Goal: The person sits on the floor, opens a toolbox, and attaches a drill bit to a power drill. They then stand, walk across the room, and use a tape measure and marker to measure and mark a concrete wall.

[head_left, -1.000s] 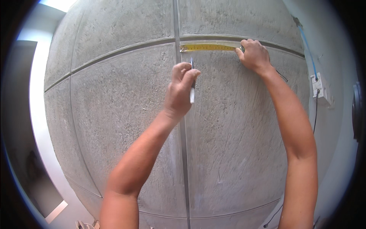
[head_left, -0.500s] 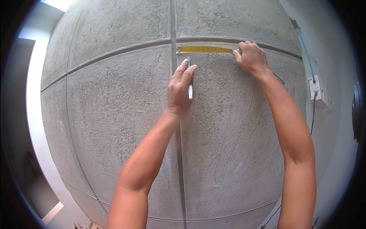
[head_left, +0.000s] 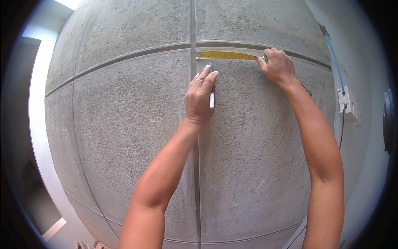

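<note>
A yellow tape measure (head_left: 228, 55) lies drawn out along the textured grey wall (head_left: 132, 116), just under a horizontal groove. Its metal end rests beside the vertical groove. My right hand (head_left: 279, 66) is closed round the tape's case, which is mostly hidden by the fingers. Below the tape's end, my left hand (head_left: 201, 94) holds a pen (head_left: 212, 99) with a white lower end; its blue tip points up toward the tape. The left fingers are pressed together on the pen, close against the wall.
Grooves divide the wall into large panels. On the right side wall is a white socket box (head_left: 347, 103) with a blue cable (head_left: 336, 66) and a black cord. A dark opening with a white frame (head_left: 37, 112) stands at the left. Some items (head_left: 85, 245) lie at the bottom left.
The whole view has shifted slightly, so wall and hands appear a little to the right. Both hands keep their hold on the pen and the tape measure.
</note>
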Tool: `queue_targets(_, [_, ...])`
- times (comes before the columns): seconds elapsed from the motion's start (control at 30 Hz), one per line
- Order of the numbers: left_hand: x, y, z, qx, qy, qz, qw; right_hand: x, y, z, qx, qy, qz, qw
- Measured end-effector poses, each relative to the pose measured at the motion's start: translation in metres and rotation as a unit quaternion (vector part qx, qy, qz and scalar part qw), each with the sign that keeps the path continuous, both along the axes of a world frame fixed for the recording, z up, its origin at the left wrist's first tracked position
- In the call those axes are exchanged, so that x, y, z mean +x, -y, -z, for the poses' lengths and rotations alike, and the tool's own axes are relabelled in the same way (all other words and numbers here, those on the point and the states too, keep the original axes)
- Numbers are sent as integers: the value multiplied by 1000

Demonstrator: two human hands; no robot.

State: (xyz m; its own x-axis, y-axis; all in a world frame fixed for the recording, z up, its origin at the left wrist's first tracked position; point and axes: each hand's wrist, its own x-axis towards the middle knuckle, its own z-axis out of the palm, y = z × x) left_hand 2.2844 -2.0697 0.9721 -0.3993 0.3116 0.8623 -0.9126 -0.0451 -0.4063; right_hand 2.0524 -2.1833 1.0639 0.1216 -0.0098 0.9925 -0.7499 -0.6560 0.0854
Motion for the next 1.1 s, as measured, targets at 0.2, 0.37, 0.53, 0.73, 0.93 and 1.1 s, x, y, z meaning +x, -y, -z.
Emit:
queue_targets(0.2, [3, 0, 1, 5, -3, 3, 1000, 4, -4, 1, 24, 0, 0, 1000])
queue_targets(0.37, [-2, -5, 2, 13, 1, 11, 1000, 0, 1, 1, -18, 4, 1, 1000])
queue_targets(0.53, [-3, -3, 4, 18, -9, 14, 1000, 0, 5, 4, -30, 14, -17, 999])
queue_targets(0.73, [0, -1, -2, 4, -9, -7, 1000, -2, 1, 3, -34, 10, -27, 999])
queue_targets(0.93, [0, 0, -2, -2, -11, -26, 1000, -1, -1, 4, -35, 14, -32, 999])
queue_targets(1.1, [-1, 1, -3, -5, -16, -42, 999, 0, 7, 4, -67, 20, -42, 997])
